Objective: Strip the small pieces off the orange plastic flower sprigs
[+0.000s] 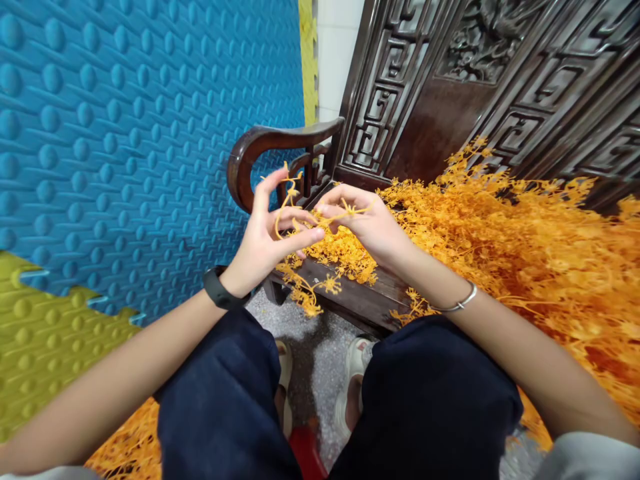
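Note:
My left hand (pixel 267 233) and my right hand (pixel 363 220) meet in front of me, above the near edge of a dark wooden bench (pixel 350 293). Both pinch the same thin orange plastic sprig (pixel 290 200), which curls up between the fingers of my left hand and runs across to my right fingertips. A black band is on my left wrist, a silver bangle on my right. Small orange sprigs (pixel 345 257) lie on the bench seat just below my hands.
A large heap of orange plastic sprigs (pixel 525 233) covers the bench to the right. More orange sprigs (pixel 130 440) lie at lower left. A blue and yellow foam mat (pixel 125 120) stands on the left. The carved bench back (pixel 450 73) and curved armrest (pixel 265 143) rise behind. My knees and shoes are below.

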`<action>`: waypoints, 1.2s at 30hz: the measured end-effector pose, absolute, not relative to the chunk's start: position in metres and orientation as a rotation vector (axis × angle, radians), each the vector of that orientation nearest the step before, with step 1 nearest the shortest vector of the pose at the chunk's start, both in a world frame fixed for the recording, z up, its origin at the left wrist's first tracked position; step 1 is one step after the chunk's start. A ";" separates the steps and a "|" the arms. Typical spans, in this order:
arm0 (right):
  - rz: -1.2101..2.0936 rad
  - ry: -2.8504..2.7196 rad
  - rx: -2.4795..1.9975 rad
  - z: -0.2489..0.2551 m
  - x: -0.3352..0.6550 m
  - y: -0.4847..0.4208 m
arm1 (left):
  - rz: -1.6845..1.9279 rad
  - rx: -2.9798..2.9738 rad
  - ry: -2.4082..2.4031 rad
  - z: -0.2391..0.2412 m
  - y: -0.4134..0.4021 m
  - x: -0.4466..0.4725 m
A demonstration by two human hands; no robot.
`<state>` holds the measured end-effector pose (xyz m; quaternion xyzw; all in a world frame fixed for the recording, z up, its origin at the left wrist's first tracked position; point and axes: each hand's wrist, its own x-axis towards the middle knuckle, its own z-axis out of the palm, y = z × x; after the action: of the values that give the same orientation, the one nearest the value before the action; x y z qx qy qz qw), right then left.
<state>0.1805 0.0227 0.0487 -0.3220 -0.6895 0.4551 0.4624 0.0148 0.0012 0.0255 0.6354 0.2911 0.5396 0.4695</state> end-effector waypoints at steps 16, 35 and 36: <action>0.986 -1.805 -0.803 0.062 0.181 0.011 | 1.447 1.820 1.068 0.030 -0.014 0.014; 0.616 -1.200 -1.117 0.037 0.254 0.082 | 1.234 1.522 0.986 0.035 -0.019 -0.003; 0.637 -1.197 -1.159 0.029 0.261 0.088 | 1.239 1.514 0.992 0.035 -0.019 -0.005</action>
<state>0.2612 0.0884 0.0293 -0.5058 -0.5222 0.2780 0.6278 -0.0047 -0.0187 0.0347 0.6140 0.4026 0.5026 0.4565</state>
